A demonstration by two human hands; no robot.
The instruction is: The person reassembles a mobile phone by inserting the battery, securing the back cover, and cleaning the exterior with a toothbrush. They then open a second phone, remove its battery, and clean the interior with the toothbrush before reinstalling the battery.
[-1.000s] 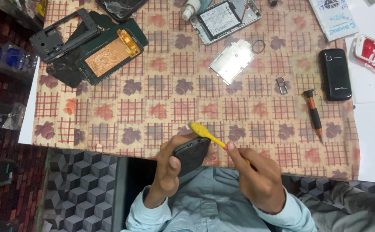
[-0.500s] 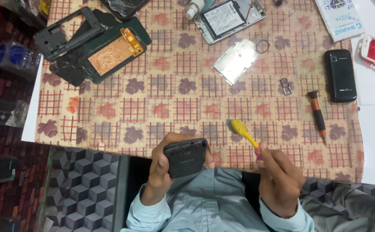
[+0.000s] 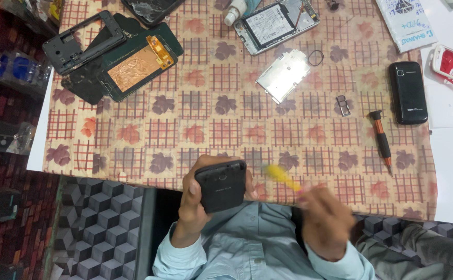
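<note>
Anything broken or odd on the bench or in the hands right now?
Yes. A phone part with cracked, shattered glass lies at the table's far edge. Other phones lie dismantled there: a bare black frame and an opened phone. The dark phone in the left hand looks whole.

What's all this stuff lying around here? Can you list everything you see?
black phone: 1, black, in the left hand
yellow pry tool: 1, yellow, blurred, in the right hand
screwdriver: 1, orange and black, right
bar phone: 1, black, far right
metal plate: 1, silver, centre top
opened phone: 1, silver, top
copper-backed screen: 1, top left
phone frame: 1, dark grey, top left
tablecloth: 1, checked with leaves
left hand: 1
right hand: 1
</note>
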